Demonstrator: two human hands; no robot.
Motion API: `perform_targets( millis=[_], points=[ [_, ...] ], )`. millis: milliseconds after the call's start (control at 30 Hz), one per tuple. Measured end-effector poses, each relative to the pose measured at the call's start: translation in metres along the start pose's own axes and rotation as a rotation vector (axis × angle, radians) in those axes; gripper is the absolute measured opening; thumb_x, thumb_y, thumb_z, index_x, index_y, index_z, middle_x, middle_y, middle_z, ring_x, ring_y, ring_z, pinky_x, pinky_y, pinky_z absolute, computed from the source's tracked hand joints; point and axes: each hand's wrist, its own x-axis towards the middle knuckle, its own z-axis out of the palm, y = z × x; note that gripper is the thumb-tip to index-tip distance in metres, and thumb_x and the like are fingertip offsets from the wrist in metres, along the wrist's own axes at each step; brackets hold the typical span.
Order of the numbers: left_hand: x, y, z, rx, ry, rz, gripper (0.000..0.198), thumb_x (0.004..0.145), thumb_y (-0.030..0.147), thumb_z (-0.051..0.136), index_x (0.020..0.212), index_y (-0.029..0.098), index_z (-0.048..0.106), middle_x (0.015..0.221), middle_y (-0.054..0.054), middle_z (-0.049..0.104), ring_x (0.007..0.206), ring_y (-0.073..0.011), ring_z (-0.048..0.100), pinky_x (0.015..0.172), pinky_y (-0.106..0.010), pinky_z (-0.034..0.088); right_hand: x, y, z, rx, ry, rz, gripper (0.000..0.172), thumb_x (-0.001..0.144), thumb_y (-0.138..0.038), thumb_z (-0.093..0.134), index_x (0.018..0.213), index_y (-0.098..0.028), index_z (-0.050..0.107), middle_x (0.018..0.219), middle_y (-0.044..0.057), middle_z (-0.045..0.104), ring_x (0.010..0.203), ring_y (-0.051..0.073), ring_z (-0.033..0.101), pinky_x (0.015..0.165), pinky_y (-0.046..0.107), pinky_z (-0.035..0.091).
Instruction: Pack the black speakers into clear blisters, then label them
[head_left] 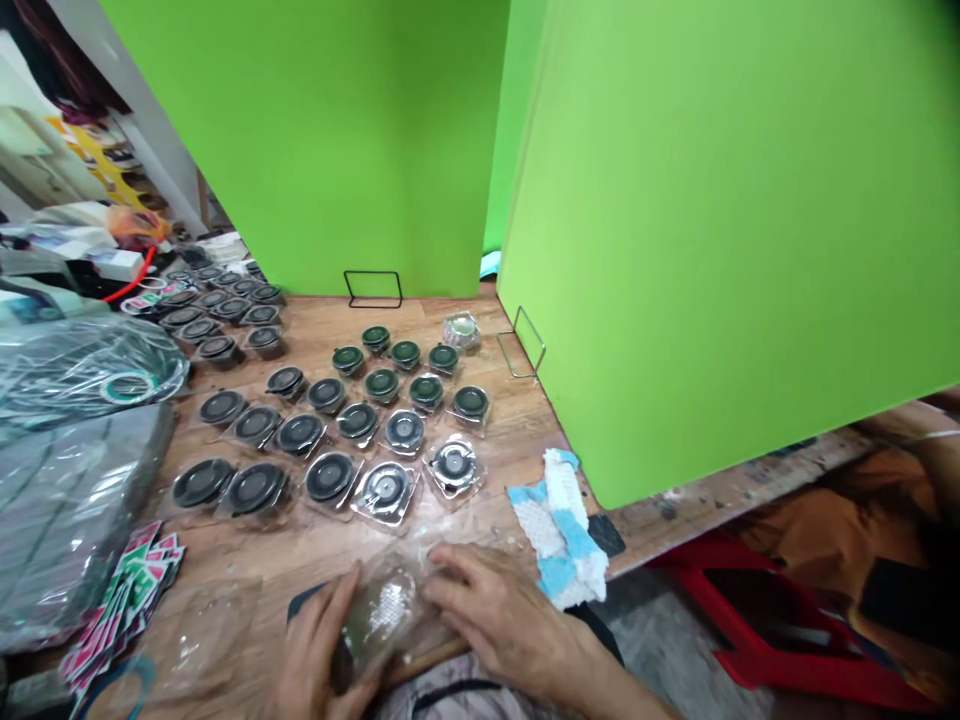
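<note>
At the front edge of the wooden table, my hands hold a packet in clear plastic film (382, 608). Glare hides much of its olive-toned contents. My left hand (319, 640) grips its left side, thumb below and fingers along the top. My right hand (499, 612) has its fingers curled onto the film at the right end; part of that grip is hidden. Beyond my hands stand several small dark-lidded round containers in clear wrapping, among them one nearby wrapped container (386, 490). A crumpled blue and white cloth or paper (562, 525) lies beside my right hand.
Tall green panels (315, 150) border the table, with a wire stand (521, 345) at one base. At left are plastic-wrapped grey bundles (67, 530), fanned printed cards (124, 600) and loose clear plastic (199, 630). A red stool (780, 620) and another person's orange clothing (817, 540) appear at right.
</note>
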Motion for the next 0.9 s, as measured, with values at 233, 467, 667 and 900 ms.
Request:
perform_targets(
  millis=[233, 467, 667, 900],
  points=[
    [-0.03, -0.032, -0.007, 0.295, 0.149, -0.148, 0.079, 0.08, 0.051, 0.054, 0.144, 0.02, 0.018, 0.117, -0.019, 0.054, 0.103, -0.0347, 0.055, 0.08, -0.048, 0.049, 0.012, 0.023, -0.006, -0.168, 0.084, 0.117, 0.018, 0.09, -0.016, 0.041, 0.094, -0.018, 0.058, 0.095, 0.006, 0.06, 0.087, 0.017, 0.053, 0.077, 0.028, 0.04],
    [-0.029, -0.019, 0.003, 0.308, 0.257, -0.246, 0.06, 0.086, 0.032, 0.05, 0.14, 0.021, 0.026, 0.123, -0.018, 0.049, 0.112, -0.0312, 0.05, 0.087, -0.047, 0.048, 0.002, 0.02, 0.039, -0.181, 0.04, 0.004, 0.017, 0.088, -0.016, 0.043, 0.086, -0.022, 0.059, 0.085, 0.003, 0.06, 0.08, 0.016, 0.053, 0.072, 0.028, 0.038],
    [-0.025, -0.018, -0.002, 0.337, 0.293, -0.315, 0.039, 0.086, 0.019, 0.049, 0.124, 0.022, 0.048, 0.12, -0.016, 0.052, 0.11, -0.0285, 0.052, 0.084, -0.044, 0.05, 0.018, 0.037, 0.048, -0.405, 0.144, 0.051, 0.026, 0.085, -0.018, 0.046, 0.105, -0.022, 0.06, 0.118, 0.007, 0.059, 0.101, 0.026, 0.052, 0.081, 0.039, 0.04],
    [-0.028, 0.002, -0.013, 0.263, 0.325, -0.383, 0.045, 0.085, 0.015, 0.047, 0.13, 0.018, 0.042, 0.123, -0.016, 0.052, 0.115, -0.0249, 0.05, 0.093, -0.041, 0.047, 0.012, 0.083, 0.082, -0.549, 0.272, -0.217, 0.032, 0.085, -0.03, 0.04, 0.107, -0.026, 0.063, 0.118, 0.007, 0.062, 0.103, 0.028, 0.055, 0.079, 0.04, 0.043]
  ],
)
